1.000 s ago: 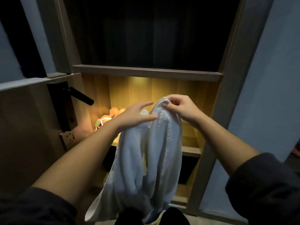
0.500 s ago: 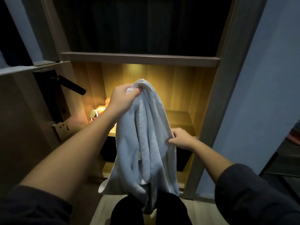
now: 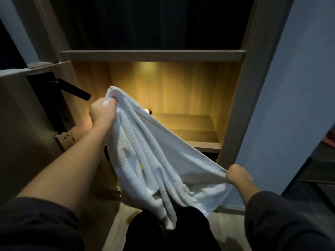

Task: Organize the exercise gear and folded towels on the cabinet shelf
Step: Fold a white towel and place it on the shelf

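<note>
A white towel (image 3: 155, 160) hangs unfolded in front of the lit wooden cabinet shelf (image 3: 188, 129). My left hand (image 3: 103, 113) grips one top corner, raised at the shelf's left side. My right hand (image 3: 237, 175) grips the other corner, lower and to the right, near the cabinet's right post. The cloth stretches slanting between them and sags down over my knees. An orange piece of gear (image 3: 148, 111) peeks out just behind the towel's upper edge; the rest of it is hidden.
An open door with a black lever handle (image 3: 72, 89) stands at the left. Above the lit shelf is a dark compartment (image 3: 154, 22). A blue-grey wall (image 3: 290, 105) runs along the right. My dark-trousered knees (image 3: 168, 230) are below.
My right hand slid down the towel's edge and pulled out to the lower right, spreading the cloth. My left hand stayed high, holding its corner.
</note>
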